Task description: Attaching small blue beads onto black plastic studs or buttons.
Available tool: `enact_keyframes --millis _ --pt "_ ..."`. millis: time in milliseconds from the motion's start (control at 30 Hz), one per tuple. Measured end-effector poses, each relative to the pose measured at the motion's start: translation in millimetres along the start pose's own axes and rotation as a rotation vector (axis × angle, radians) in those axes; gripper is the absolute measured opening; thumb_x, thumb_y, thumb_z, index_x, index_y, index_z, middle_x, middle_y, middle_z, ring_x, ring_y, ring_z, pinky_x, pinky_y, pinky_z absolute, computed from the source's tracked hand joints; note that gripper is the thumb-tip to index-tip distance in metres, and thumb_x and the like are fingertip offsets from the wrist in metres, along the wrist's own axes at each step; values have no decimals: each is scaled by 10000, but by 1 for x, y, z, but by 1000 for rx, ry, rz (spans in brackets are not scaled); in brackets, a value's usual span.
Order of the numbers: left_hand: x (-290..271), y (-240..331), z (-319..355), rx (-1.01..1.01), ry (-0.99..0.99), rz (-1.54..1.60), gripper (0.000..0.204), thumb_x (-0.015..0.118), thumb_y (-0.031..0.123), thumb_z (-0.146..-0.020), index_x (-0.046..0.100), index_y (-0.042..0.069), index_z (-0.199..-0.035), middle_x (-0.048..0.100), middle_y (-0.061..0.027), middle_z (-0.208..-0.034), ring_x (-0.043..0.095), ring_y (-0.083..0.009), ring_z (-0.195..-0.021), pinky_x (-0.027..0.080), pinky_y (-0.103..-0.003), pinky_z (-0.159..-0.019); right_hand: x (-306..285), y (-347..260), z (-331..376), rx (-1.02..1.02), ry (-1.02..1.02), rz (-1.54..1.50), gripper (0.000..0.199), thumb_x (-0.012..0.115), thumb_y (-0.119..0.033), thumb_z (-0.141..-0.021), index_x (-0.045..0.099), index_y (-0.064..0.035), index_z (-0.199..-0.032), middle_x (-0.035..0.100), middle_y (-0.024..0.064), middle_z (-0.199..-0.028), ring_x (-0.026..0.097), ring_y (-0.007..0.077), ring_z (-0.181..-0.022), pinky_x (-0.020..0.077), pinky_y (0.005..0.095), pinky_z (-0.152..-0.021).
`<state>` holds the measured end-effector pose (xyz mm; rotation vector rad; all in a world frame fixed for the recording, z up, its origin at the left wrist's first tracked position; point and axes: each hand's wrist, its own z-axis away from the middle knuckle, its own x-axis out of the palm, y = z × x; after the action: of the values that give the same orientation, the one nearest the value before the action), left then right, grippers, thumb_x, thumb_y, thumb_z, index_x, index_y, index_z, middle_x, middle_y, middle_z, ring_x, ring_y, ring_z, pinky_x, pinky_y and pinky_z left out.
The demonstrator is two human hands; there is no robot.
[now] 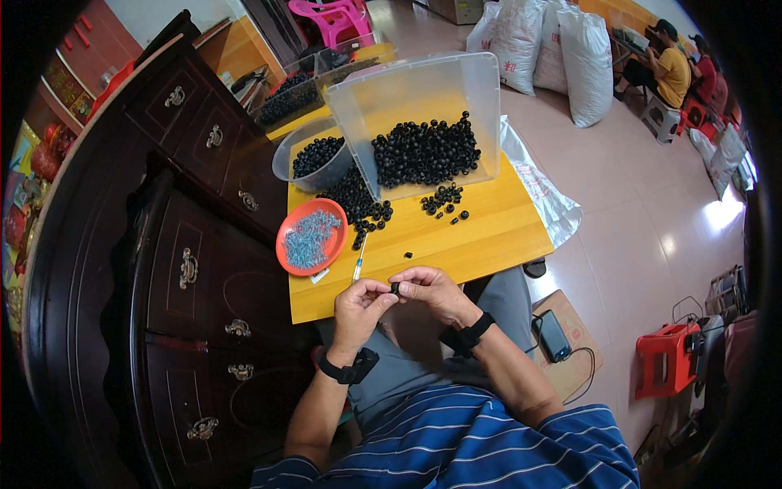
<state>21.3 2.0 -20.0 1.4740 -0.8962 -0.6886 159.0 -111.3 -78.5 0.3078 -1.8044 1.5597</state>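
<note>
Close to the table's near edge, my left hand and my right hand meet at their fingertips. Both pinch one small round black plastic part between them. A single loose black part lies on the tabletop just beyond. Left of it is a slim tool with a white and blue end, its far tip near the heap of black parts. An orange-red plate holds many small silvery-blue screws. Several more black parts are scattered in front of the tipped clear bin.
The clear bin lies on its side, spilling black parts beside a clear round bowl on the yellow table. A dark drawer cabinet crowds the left. White sacks, a red stool and seated people are to the right.
</note>
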Motion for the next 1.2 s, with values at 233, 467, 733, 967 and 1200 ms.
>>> enact_keyframes --millis 233,467,733,967,1200 --pt "1 16 1 195 49 -502 122 754 -22 -796 685 -19 -897 702 -70 -817 668 -120 -723 535 -239 -663 2 2 -2 -13 -5 3 236 680 -121 -919 673 3 -1120 692 51 -971 627 111 -830 524 250 -796" --pt "2 23 -1 513 8 -915 136 761 -6 -753 689 4 -868 687 -116 -792 682 -251 -706 517 -318 -621 4 5 -2 2 56 -26 231 679 -118 -919 676 3 -1116 696 54 -968 632 110 -819 529 246 -789" --pt "-5 25 -4 488 -63 -878 158 760 -8 -759 685 2 -896 691 -96 -797 675 -211 -705 522 -292 -622 4 4 0 34 35 -29 243 679 -139 -923 679 -1 -1123 697 53 -979 626 105 -817 526 242 -788" --pt "-12 28 -3 -30 -149 -367 257 758 -19 -784 698 13 -1033 635 -5 -820 628 -56 -750 507 -195 -644 11 -8 2 35 -97 -53 302 665 -154 -939 561 -24 -1191 649 8 -902 603 85 -797 501 225 -758" --pt "-19 33 -2 27 -324 -442 349 750 27 -809 696 25 -1154 604 1 -847 572 -46 -710 465 -185 -635 11 -14 3 62 -190 6 320 704 -158 -908 520 -63 -1152 650 7 -876 612 77 -783 490 207 -736"
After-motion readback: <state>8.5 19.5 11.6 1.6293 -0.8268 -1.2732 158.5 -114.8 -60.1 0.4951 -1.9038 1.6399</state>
